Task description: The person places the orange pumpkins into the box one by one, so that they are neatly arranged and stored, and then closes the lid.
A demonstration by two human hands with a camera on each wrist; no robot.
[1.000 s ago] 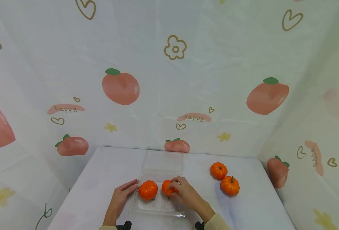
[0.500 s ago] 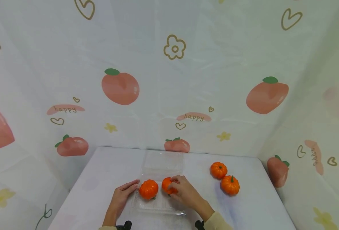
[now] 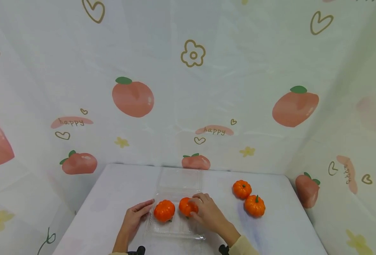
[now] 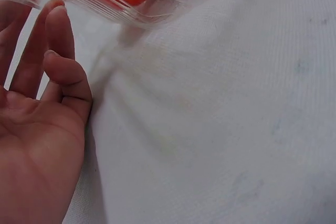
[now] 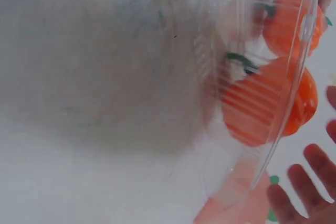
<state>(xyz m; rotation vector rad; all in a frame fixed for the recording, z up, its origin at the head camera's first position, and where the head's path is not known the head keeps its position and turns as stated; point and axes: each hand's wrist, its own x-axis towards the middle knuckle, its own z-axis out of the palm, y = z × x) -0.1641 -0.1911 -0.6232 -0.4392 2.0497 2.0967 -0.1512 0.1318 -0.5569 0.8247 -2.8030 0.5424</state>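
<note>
Two small orange pumpkins with green stems, the left pumpkin (image 3: 164,211) and the right pumpkin (image 3: 185,206), sit side by side in a clear plastic clamshell box (image 3: 175,231). Its lid (image 3: 179,180) is folded back, away from the person. My left hand (image 3: 135,216) is at the box's left side, its fingertips at the ribbed wall in the left wrist view. Beside the right pumpkin is my right hand (image 3: 211,216). The right wrist view shows its fingers (image 5: 302,182) spread and apart from that pumpkin, which shows through the box wall.
Two more pumpkins, a far pumpkin (image 3: 242,189) and a nearer pumpkin (image 3: 254,206), stand close together on the right of the white table (image 3: 286,226). A white curtain (image 3: 162,53) printed with peaches, hearts and flowers hangs behind the table and along its sides.
My right hand's fingers have spread and drawn back a little from the right pumpkin, so more of it shows. That pumpkin has shifted slightly. My left hand stays at the box's side.
</note>
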